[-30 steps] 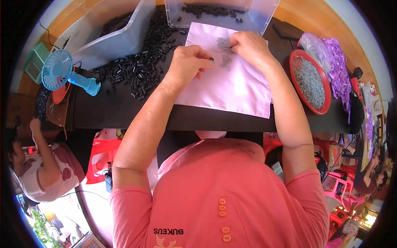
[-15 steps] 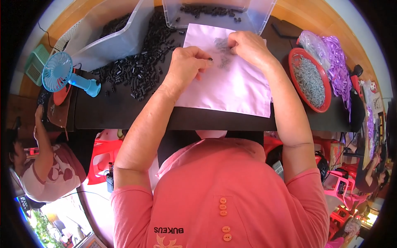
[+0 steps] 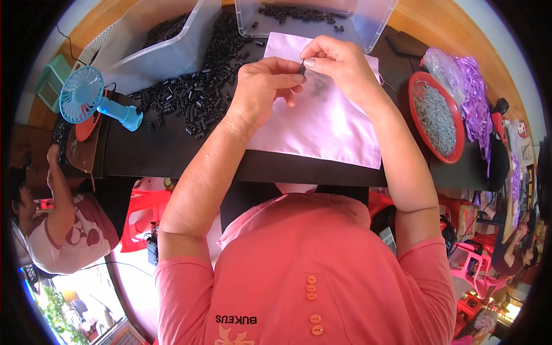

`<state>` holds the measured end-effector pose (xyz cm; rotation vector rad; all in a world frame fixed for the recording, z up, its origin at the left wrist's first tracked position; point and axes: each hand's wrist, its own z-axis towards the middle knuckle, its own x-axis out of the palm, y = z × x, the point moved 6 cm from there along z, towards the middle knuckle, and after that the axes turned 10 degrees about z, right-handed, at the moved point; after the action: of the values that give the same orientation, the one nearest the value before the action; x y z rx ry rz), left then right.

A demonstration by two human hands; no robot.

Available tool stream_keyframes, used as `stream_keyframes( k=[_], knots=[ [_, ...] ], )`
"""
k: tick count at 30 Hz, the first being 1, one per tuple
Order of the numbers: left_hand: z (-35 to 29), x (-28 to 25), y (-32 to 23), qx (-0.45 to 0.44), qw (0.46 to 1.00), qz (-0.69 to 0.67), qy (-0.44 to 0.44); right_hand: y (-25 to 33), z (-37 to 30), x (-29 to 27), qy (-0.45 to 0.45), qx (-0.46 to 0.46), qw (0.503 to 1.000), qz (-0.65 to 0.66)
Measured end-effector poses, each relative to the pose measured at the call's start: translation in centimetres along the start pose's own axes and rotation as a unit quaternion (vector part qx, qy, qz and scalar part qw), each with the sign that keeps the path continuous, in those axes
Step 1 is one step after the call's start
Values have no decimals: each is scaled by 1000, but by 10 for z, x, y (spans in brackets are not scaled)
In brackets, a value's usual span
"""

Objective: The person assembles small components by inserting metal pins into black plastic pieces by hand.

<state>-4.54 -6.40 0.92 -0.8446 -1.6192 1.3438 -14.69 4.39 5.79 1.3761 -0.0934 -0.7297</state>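
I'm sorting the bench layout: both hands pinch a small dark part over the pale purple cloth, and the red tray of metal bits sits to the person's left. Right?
Not quite. The head view shows the red tray of metal bits on the person's right, not left. The rest holds: the left hand and right hand pinch a small dark part over the pale purple cloth.
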Motion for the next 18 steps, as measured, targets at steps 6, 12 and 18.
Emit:
stream_keyframes(
  k=[6, 12, 18],
  knots=[
    [-1, 4, -3, 7, 1000, -10, 8, 7, -2, 2, -3, -32, 999, -22],
    [-2, 2, -3, 10, 1000, 6, 16, 19, -4, 6, -38, -97, 992, -71],
    [-3, -2, -6, 47, 997, 55, -29, 27, -13, 17, -104, -202, 957, -182]
  ],
)
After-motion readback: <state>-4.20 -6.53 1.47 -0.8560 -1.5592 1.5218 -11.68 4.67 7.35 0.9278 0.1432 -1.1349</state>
